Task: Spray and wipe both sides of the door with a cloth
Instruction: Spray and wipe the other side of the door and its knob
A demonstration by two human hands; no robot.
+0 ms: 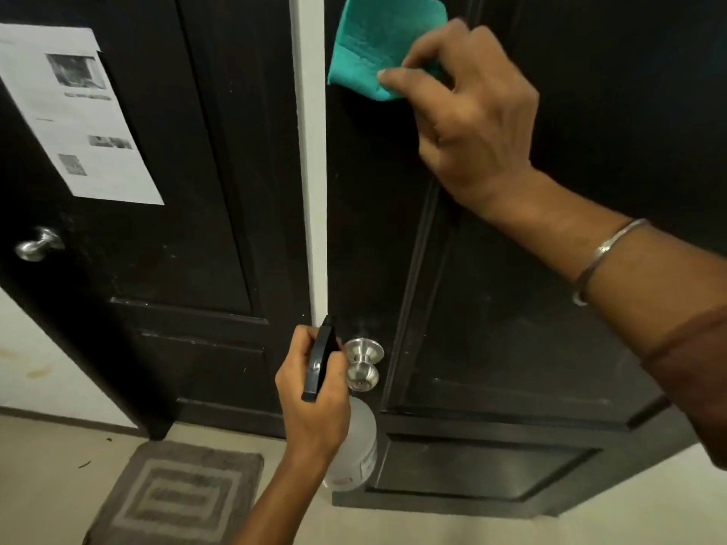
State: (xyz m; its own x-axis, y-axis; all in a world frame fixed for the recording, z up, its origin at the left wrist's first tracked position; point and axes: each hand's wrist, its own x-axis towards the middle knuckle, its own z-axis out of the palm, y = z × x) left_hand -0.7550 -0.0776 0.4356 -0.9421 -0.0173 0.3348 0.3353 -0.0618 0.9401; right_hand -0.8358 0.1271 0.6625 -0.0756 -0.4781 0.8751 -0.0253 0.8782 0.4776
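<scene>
A printed paper (78, 116) hangs on a second door (177, 190); grey mat (177, 493) below.

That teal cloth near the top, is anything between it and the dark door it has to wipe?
Nothing visible. The right hand pinches the teal cloth right against the door panel near its left edge. The left hand holds the spray bottle lower down, beside the silver doorknob, clear of the cloth.
</scene>
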